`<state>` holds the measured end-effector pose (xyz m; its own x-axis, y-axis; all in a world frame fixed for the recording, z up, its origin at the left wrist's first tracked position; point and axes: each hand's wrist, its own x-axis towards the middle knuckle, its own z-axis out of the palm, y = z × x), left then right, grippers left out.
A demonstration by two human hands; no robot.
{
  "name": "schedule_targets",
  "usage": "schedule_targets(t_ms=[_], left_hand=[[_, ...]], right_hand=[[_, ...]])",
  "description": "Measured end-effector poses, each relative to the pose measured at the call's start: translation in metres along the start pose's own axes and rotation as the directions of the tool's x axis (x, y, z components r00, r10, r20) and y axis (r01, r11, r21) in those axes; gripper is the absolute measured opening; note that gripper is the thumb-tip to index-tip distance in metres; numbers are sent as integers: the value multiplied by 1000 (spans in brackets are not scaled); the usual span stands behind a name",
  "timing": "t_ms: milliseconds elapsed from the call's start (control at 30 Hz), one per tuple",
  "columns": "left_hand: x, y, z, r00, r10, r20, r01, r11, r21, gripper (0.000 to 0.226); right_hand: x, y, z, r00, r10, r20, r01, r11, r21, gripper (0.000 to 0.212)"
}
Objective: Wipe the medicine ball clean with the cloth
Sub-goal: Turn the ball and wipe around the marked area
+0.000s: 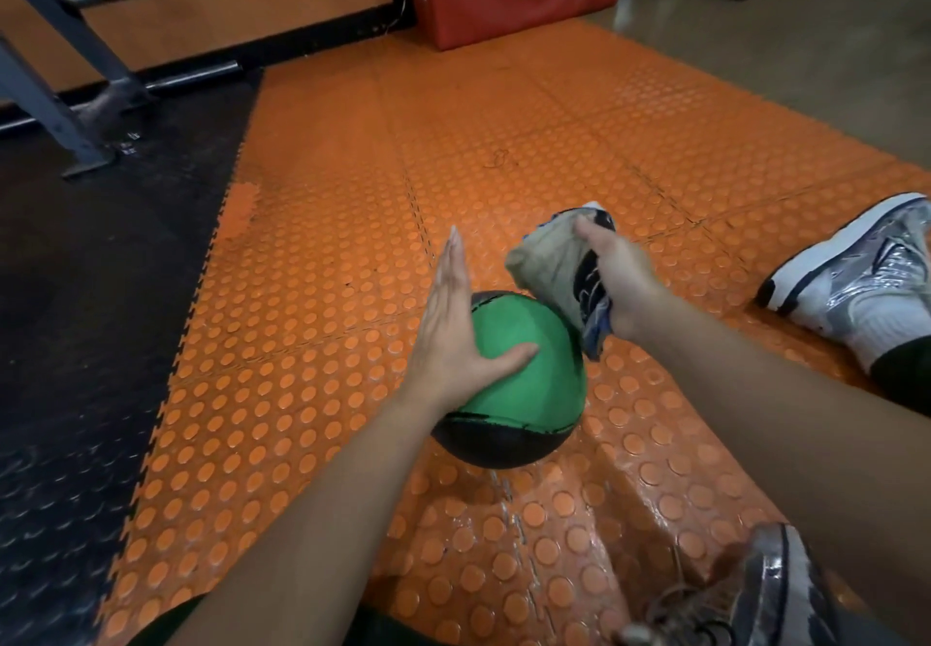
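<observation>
On the orange studded mat (pixel 504 141), between the person's outstretched legs, the green-and-black medicine ball (pixel 509 383) is sitting. The left hand (pixel 453 338) is bracing its left flank, fingers straight and thumb lying across the green panel. The right hand (pixel 622 287) is clutching a bunched cloth (pixel 554 267), fingers curled round it, its lower end touching the ball's upper right. The ball looks dense and slightly grippy, likely to roll unless steadied, so palming its side seems wise. The cloth is hanging limp and soft.
</observation>
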<state>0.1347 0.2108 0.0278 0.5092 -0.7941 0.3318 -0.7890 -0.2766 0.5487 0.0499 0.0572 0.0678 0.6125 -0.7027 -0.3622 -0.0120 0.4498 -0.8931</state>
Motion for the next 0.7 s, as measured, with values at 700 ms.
schedule_targets(t_ms=[700], left_hand=[[6,-44,-43,914,-396,92,352,883,310,49]], right_hand=[[-5,45,6,994,107,-32,-112,953,-283,41]])
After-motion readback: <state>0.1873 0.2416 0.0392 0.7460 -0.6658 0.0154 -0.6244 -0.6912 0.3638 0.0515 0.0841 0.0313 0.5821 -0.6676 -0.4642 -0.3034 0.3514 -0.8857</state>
